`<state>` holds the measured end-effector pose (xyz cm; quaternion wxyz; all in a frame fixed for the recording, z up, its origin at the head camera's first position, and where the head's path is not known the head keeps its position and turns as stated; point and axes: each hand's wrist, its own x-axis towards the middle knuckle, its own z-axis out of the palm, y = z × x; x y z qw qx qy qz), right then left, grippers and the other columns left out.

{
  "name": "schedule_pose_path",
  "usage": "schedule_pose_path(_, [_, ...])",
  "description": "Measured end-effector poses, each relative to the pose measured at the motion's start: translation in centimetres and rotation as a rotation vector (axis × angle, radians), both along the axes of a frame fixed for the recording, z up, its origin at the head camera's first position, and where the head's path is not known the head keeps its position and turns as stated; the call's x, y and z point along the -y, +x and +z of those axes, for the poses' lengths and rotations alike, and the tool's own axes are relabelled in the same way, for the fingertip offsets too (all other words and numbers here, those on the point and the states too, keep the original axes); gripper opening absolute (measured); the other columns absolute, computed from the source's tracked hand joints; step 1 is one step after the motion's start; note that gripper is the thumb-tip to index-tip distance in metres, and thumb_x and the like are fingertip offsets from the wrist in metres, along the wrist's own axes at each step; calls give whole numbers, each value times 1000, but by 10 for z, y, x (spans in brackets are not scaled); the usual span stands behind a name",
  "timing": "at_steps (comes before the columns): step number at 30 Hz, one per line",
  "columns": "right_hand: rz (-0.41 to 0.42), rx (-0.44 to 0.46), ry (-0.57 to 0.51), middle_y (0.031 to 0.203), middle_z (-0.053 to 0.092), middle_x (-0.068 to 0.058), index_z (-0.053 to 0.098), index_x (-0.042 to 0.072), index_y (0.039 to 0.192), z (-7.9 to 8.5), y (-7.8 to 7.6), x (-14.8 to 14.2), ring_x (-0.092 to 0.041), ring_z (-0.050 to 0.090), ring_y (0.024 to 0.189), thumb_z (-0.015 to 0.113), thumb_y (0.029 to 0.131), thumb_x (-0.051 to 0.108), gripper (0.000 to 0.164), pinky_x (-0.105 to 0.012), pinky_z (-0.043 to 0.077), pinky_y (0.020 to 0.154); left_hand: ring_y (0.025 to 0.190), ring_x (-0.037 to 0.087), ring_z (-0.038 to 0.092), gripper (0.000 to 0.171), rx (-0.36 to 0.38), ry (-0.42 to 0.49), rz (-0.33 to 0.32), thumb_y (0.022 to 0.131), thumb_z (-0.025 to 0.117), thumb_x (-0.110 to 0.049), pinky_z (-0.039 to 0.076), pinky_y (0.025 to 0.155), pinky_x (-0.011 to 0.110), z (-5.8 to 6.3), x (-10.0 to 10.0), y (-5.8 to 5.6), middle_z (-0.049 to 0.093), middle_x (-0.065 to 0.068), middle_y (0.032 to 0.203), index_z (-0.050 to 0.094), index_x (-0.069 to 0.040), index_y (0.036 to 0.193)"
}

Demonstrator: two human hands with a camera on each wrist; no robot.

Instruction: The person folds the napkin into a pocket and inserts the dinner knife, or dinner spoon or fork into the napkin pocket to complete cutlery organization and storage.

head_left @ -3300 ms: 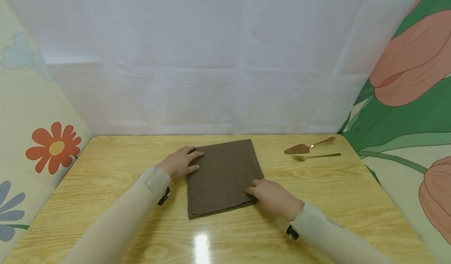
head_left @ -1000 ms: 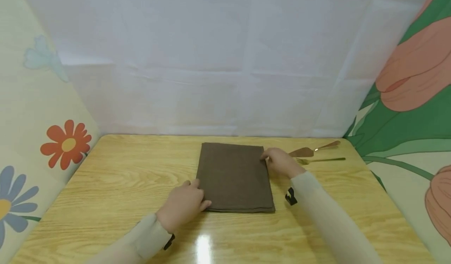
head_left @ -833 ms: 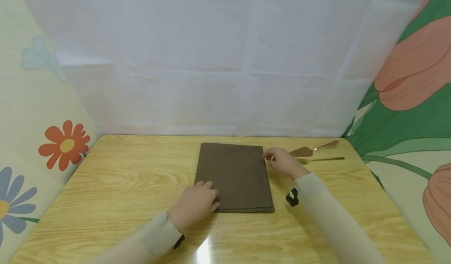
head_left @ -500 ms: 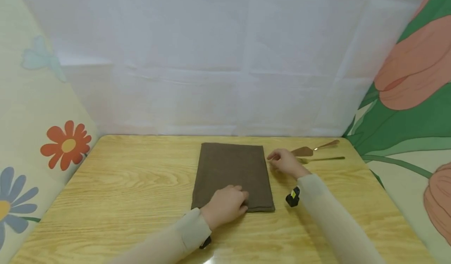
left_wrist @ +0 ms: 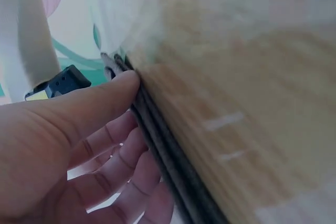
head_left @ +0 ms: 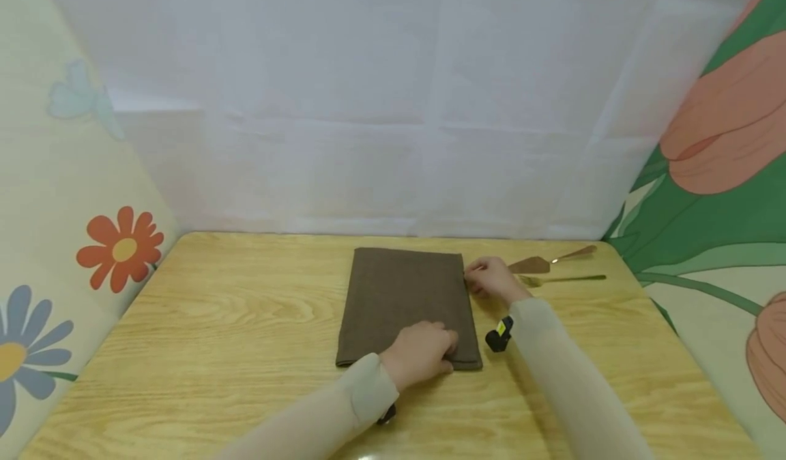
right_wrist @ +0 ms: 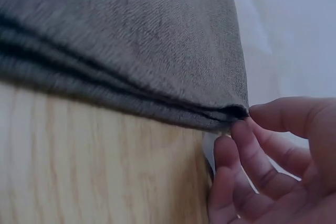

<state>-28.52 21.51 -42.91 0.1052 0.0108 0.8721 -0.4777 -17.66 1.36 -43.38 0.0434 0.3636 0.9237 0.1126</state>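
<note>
Brown folded cloth (head_left: 399,296) lies on the wooden table (head_left: 245,296), roughly centred. On my feed, left hand (head_left: 419,353) pinches near edge, thumb against stacked layers; right hand (head_left: 494,279) pinches far right corner, layers gaping slightly. I'd catch every layer, tug lightly, line folds flush.

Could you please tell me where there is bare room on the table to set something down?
The widest bare patch of table lies left of the brown cloth, beyond the left sleeve. Another lies right of the right sleeve, nearer than the fork. It is crowded where the right hand sits between brown cloth and cake server.
</note>
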Motion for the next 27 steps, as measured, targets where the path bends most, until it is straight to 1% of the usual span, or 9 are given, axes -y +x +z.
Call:
schedule_pose_path(3, [-29, 1, -3, 87, 68, -12, 67, -9, 113, -1, -2, 2, -16, 62, 70, 60, 99, 10, 25, -28, 53, 60, 68, 7, 49, 28, 57, 50, -5, 85, 84, -27, 40, 57, 25, 1, 2, -4, 50, -9, 74, 57, -20, 78])
schedule_pose_path(6, [-37, 7, -3, 85, 67, -9, 68, -8, 111, -3, -4, 4, -14, 61, 70, 61, 99, 11, 24, -27, 52, 59, 66, 6, 47, 25, 102, 92, -11, 88, 81, -22, 41, 58, 24, 1, 5, -7, 51, -10, 73, 59, -19, 77])
schedule_pose_path(10, [-23, 8, 17, 90, 69, -12, 69, -7, 112, 0, -4, 4, -16, 63, 73, 59, 100, 12, 25, -29, 52, 62, 64, 7, 50, 20, 84, 127, -10, 92, 75, -14, 43, 56, 24, 0, 5, -9, 56, -8, 72, 61, -17, 78])
schedule_pose_path(13, [-8, 10, 15, 95, 69, -15, 68, -6, 117, 2, -5, 3, -18, 64, 76, 57, 99, 9, 25, -31, 54, 65, 62, 7, 49, 15, 80, 168, -1, 92, 70, -9, 42, 55, 24, -1, 5, -10, 57, -5, 72, 62, -14, 81])
schedule_pose_path(16, [0, 7, -3, 97, 69, -16, 65, -5, 121, 2, -6, 2, -18, 63, 76, 56, 98, 7, 27, -32, 55, 66, 60, 7, 47, 12, 120, 245, 12, 90, 66, -4, 40, 54, 23, -1, 8, -11, 53, -5, 70, 59, -12, 84])
schedule_pose_path(19, [-10, -13, -36, 99, 69, -18, 62, -5, 123, 0, -8, 2, -18, 63, 75, 57, 97, 4, 28, -31, 55, 64, 59, 7, 43, 13, 159, 336, 31, 89, 63, 0, 38, 54, 22, -3, 11, -14, 50, -4, 69, 56, -10, 86])
schedule_pose_path(21, [-14, -35, -66, 102, 69, -21, 59, -5, 126, -1, -9, 1, -19, 63, 75, 56, 96, -1, 30, -31, 54, 63, 61, 8, 45, 11, 168, 386, 55, 90, 62, 1, 40, 56, 22, -4, 13, -15, 52, -3, 72, 58, -9, 91])
schedule_pose_path(24, [-1, -69, -83, 109, 66, -23, 58, -3, 128, 0, -9, 1, -21, 63, 77, 55, 95, -6, 34, -32, 53, 63, 70, 10, 51, 13, 159, 455, 90, 91, 63, 2, 47, 63, 25, -4, 17, -18, 60, 1, 82, 63, -4, 102])
schedule_pose_path(27, [54, -111, -36, 112, 64, -23, 63, -2, 126, 1, -9, 1, -24, 63, 82, 52, 94, -9, 35, -33, 52, 64, 76, 13, 57, 20, 134, 504, 123, 90, 63, 3, 52, 69, 29, -2, 24, -21, 65, 6, 90, 65, 1, 110])
